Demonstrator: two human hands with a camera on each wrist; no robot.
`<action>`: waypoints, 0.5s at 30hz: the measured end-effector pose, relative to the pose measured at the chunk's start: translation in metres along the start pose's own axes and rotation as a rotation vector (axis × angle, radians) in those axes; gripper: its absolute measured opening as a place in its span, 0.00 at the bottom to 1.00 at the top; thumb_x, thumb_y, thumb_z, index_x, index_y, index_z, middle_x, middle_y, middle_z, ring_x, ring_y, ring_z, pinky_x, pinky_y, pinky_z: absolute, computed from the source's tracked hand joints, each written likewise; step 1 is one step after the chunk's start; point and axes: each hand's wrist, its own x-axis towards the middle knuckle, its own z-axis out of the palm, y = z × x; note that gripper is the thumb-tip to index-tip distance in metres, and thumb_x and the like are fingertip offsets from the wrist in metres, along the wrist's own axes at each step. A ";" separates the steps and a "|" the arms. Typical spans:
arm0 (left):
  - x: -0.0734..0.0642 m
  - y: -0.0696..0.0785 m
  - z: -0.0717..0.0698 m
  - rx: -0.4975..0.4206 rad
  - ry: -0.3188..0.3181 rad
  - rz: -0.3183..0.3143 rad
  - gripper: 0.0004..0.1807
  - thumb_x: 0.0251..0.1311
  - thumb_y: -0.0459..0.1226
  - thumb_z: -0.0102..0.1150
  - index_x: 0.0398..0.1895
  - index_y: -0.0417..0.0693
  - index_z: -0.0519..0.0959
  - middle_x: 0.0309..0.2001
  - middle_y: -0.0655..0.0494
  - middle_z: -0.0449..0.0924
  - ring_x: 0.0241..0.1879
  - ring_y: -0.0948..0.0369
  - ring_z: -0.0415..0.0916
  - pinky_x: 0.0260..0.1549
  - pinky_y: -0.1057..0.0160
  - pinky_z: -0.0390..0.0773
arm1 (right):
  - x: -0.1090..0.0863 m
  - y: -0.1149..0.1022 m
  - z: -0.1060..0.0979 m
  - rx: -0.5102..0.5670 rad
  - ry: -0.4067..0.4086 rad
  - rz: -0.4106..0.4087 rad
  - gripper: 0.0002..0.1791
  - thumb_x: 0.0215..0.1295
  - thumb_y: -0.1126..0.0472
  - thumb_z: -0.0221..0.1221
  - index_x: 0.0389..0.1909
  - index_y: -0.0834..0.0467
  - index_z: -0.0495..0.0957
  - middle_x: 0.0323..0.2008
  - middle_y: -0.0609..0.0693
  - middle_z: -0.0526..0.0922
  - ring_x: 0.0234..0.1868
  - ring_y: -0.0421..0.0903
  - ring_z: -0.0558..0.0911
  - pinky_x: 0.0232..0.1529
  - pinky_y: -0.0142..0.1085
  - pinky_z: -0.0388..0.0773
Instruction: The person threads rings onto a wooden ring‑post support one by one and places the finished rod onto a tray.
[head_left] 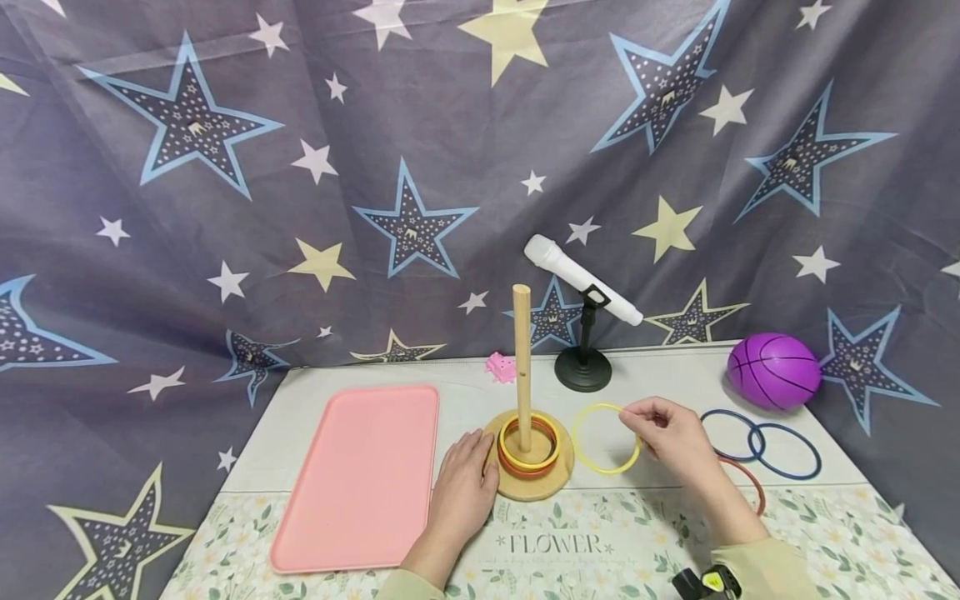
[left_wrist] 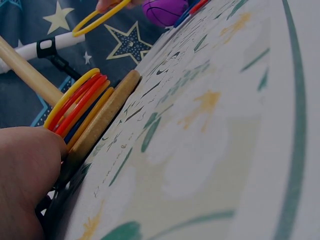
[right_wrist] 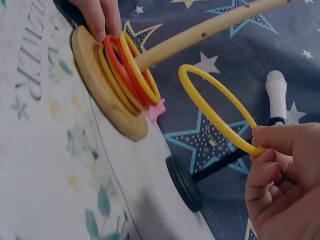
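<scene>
My right hand (head_left: 667, 433) pinches a yellow ring (right_wrist: 215, 115) between thumb and fingertips, raised to the right of a wooden peg stand. The stand's upright peg (head_left: 522, 367) rises from a round wooden base (head_left: 528, 492). Stacked around the foot of the peg are several rings (left_wrist: 82, 102), a yellow one on top with red and other colors beneath. My left hand (head_left: 463, 483) rests against the left edge of the base, its fingers fairly straight. In the right wrist view, its fingertips touch the stand beside the stack.
Two blue rings (head_left: 789, 451) overlap on the right, near a red ring (head_left: 750, 477) partly hidden by my right forearm. Behind them sits a purple ball (head_left: 774, 371). A white microphone (head_left: 581, 275) on a black stand (head_left: 583, 369), a small pink object (head_left: 500, 367) and a pink tray (head_left: 360, 475) are also there.
</scene>
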 end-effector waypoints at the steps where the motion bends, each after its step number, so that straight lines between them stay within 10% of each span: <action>1: 0.000 0.000 0.000 -0.003 -0.001 0.000 0.26 0.77 0.36 0.61 0.75 0.38 0.78 0.76 0.37 0.74 0.79 0.39 0.67 0.81 0.39 0.62 | 0.000 -0.002 0.002 0.003 0.000 -0.004 0.18 0.76 0.52 0.72 0.49 0.64 0.87 0.26 0.47 0.78 0.22 0.41 0.75 0.21 0.31 0.72; 15: 0.000 0.001 -0.001 -0.001 -0.011 -0.005 0.26 0.78 0.36 0.61 0.75 0.37 0.78 0.76 0.37 0.74 0.79 0.39 0.67 0.82 0.40 0.61 | 0.002 -0.031 0.018 0.117 -0.034 -0.050 0.18 0.75 0.54 0.72 0.51 0.66 0.86 0.28 0.48 0.77 0.23 0.42 0.73 0.23 0.31 0.73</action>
